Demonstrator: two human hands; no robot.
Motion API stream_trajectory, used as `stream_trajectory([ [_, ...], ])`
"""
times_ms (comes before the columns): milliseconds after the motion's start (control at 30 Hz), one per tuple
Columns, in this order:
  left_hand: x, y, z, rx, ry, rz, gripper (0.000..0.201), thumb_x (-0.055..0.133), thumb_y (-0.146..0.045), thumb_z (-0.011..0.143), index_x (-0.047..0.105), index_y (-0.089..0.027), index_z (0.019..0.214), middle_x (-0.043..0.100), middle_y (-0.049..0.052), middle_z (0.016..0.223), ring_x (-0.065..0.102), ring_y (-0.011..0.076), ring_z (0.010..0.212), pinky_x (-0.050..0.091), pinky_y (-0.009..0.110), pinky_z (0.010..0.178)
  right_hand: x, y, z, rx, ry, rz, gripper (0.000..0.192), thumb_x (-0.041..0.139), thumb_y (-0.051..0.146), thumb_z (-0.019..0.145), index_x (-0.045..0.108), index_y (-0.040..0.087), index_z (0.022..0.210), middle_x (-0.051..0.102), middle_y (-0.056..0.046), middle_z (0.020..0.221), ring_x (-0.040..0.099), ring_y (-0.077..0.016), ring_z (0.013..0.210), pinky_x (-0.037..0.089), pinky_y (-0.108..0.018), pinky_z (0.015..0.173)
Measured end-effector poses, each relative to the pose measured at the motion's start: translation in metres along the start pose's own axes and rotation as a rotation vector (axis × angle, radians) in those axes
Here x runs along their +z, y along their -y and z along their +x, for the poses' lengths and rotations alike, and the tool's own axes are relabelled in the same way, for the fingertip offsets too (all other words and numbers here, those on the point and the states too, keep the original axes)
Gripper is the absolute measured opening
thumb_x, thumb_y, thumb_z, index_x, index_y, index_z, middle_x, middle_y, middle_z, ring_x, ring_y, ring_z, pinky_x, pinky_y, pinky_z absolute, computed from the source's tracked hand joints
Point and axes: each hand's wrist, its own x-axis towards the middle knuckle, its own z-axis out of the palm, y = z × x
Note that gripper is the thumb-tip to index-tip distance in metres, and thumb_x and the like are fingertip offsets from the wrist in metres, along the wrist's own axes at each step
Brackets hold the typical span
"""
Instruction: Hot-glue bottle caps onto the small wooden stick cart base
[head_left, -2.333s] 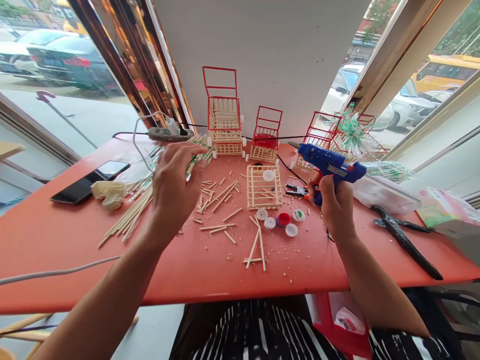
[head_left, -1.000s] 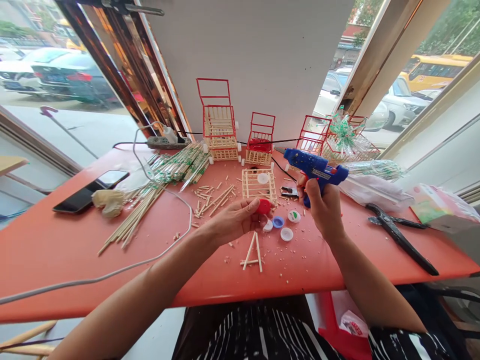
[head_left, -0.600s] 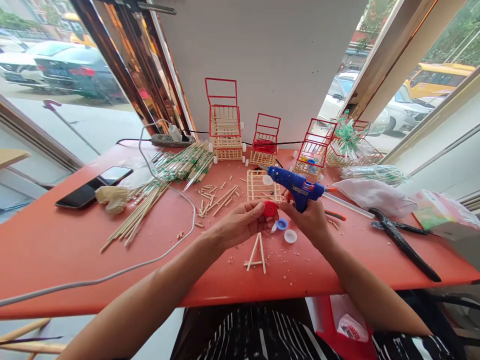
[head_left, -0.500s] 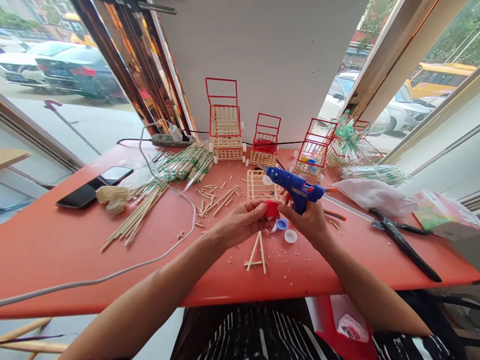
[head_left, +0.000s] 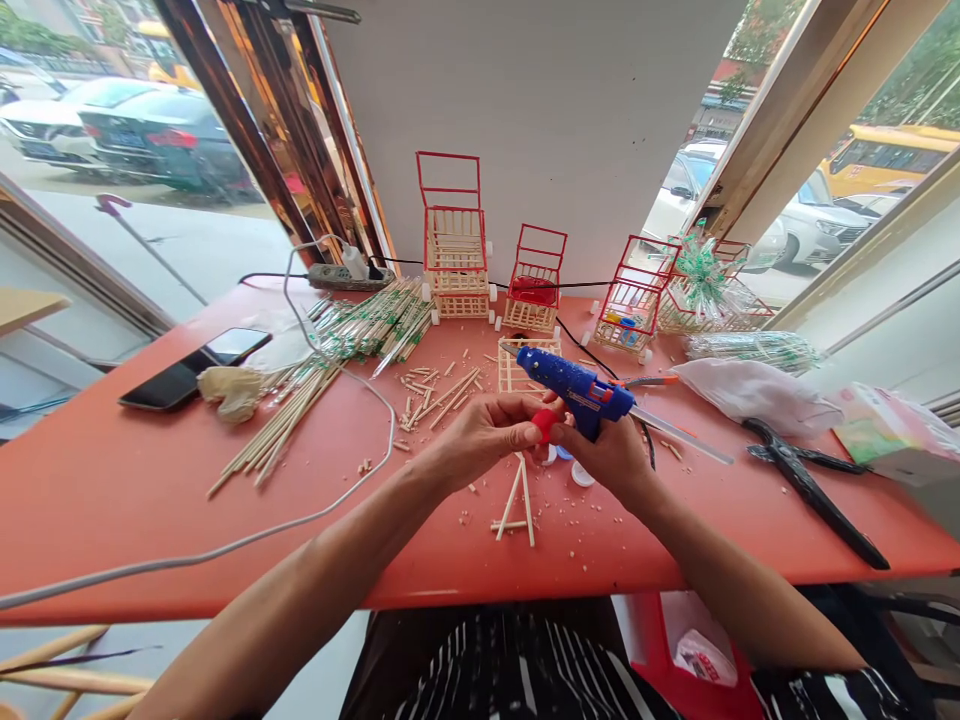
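Left hand [head_left: 480, 435] pinching a small red bottle cap [head_left: 545, 424] between thumb and fingertips, held above the tabletop [head_left: 135, 480] just in front of the chest. Right hand [head_left: 611, 455] wrapped around the grip of the blue glue gun [head_left: 570, 382], nozzle pointing left and away, body of the gun just above the cap. Both hands touching or nearly so at the cap.

Step in hand, by the look of it: gluing the cap. Worth tilting the nozzle down to the cap face rather than across it; keeping fingertips on the cap's rim, clear of the hot bead (thumb sits close now). Small dab only; steady squeeze. Gun's cord [head_left: 585, 352] trailing back across the tabletop, best kept slack.

Loose caps [head_left: 579, 473] lying under the right hand, white and blue, partly hidden. Unfinished stick basket [head_left: 517, 370] just beyond the gun. Glued stick triangle [head_left: 516, 500] near the tabletop edge. Finished red carts [head_left: 454, 240] at the back; black pliers [head_left: 814, 485] well apart, right.
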Motion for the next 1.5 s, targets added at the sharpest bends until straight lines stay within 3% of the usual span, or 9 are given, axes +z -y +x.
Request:
stream_trajectory([
  [133, 0.007, -0.002, 0.001, 0.027, -0.063, -0.026, 0.049, 0.099, -0.049, 0.07, 0.081, -0.014, 0.1, 0.075, 0.004, 0.085, 0.067, 0.0126, 0.071, 0.055, 0.028, 0.074, -0.003, -0.003, 0.001, -0.048, -0.079, -0.018, 0.041, 0.071, 0.063, 0.091, 0.07, 0.022, 0.094, 0.07, -0.004, 0.085, 0.061, -0.0187, 0.072, 0.053, -0.034, 0.071],
  [267, -0.005, -0.008, 0.001, 0.062, -0.271, 0.122, 0.054, 0.101, -0.041, 0.064, 0.078, -0.017, 0.107, 0.077, 0.006, 0.096, 0.07, 0.0149, 0.083, 0.055, 0.026, 0.076, -0.017, -0.006, 0.0, -0.106, -0.139, 0.033, 0.044, 0.05, 0.064, 0.105, 0.065, 0.023, 0.095, 0.065, -0.004, 0.085, 0.056, -0.0181, 0.071, 0.049, -0.035, 0.071],
  [367, -0.023, -0.014, 0.001, 0.13, -0.378, 0.414, 0.048, 0.097, -0.037, 0.067, 0.077, -0.016, 0.105, 0.076, 0.006, 0.098, 0.069, 0.0181, 0.088, 0.056, 0.029, 0.078, -0.025, -0.008, 0.0, -0.104, -0.125, 0.015, 0.044, 0.05, 0.063, 0.105, 0.066, 0.023, 0.097, 0.064, -0.003, 0.082, 0.056, -0.0178, 0.07, 0.046, -0.033, 0.065],
  [500, -0.035, -0.021, 0.001, 0.382, -0.485, 0.954, 0.023, 0.087, -0.021, 0.08, 0.076, -0.018, 0.1, 0.072, 0.004, 0.094, 0.064, 0.0166, 0.084, 0.051, 0.029, 0.077, -0.028, -0.009, -0.004, -0.084, -0.032, -0.153, 0.048, 0.048, 0.062, 0.106, 0.072, 0.021, 0.102, 0.065, -0.003, 0.079, 0.057, -0.0167, 0.066, 0.045, -0.032, 0.062],
  [600, -0.036, -0.021, -0.001, 0.513, -0.522, 1.142, 0.021, 0.081, -0.011, 0.084, 0.074, -0.019, 0.102, 0.072, 0.004, 0.101, 0.066, 0.0178, 0.093, 0.052, 0.029, 0.084, -0.026, -0.009, -0.01, -0.076, 0.001, -0.267, 0.049, 0.05, 0.062, 0.104, 0.074, 0.02, 0.096, 0.065, -0.003, 0.071, 0.056, -0.017, 0.06, 0.045, -0.031, 0.057],
  [767, -0.036, -0.017, -0.01, 0.589, -0.532, 1.18, 0.026, 0.08, -0.007, 0.087, 0.071, -0.019, 0.108, 0.073, 0.005, 0.109, 0.069, 0.0181, 0.1, 0.055, 0.029, 0.089, -0.022, -0.011, -0.014, -0.05, 0.011, -0.459, 0.045, 0.054, 0.059, 0.1, 0.069, 0.022, 0.079, 0.067, -0.004, 0.064, 0.061, -0.0197, 0.059, 0.046, -0.03, 0.054],
  [1200, -0.032, -0.018, -0.017, 0.725, -0.564, 1.256, 0.026, 0.08, -0.008, 0.089, 0.071, -0.019, 0.111, 0.07, 0.007, 0.113, 0.067, 0.0216, 0.109, 0.055, 0.034, 0.097, -0.02, -0.019, -0.015, -0.077, 0.037, -0.603, 0.043, 0.05, 0.055, 0.1, 0.068, 0.025, 0.076, 0.07, -0.006, 0.064, 0.063, -0.0225, 0.054, 0.044, -0.032, 0.047],
  [1400, -0.031, -0.017, -0.017, 0.691, -0.582, 1.216, 0.027, 0.082, -0.008, 0.087, 0.073, -0.021, 0.108, 0.07, 0.006, 0.114, 0.066, 0.0222, 0.111, 0.053, 0.035, 0.099, -0.02, -0.016, -0.014, -0.094, 0.047, -0.598, 0.042, 0.049, 0.054, 0.101, 0.068, 0.025, 0.078, 0.073, -0.007, 0.069, 0.066, -0.0233, 0.058, 0.049, -0.033, 0.051],
  [1500, -0.037, -0.019, -0.014, 0.556, -0.603, 1.042, 0.026, 0.086, -0.012, 0.083, 0.076, -0.021, 0.105, 0.072, 0.005, 0.107, 0.067, 0.02, 0.101, 0.053, 0.032, 0.091, -0.022, -0.016, -0.014, -0.081, 0.028, -0.572, 0.042, 0.049, 0.055, 0.101, 0.07, 0.025, 0.081, 0.074, -0.007, 0.07, 0.069, -0.024, 0.062, 0.053, -0.033, 0.055],
])
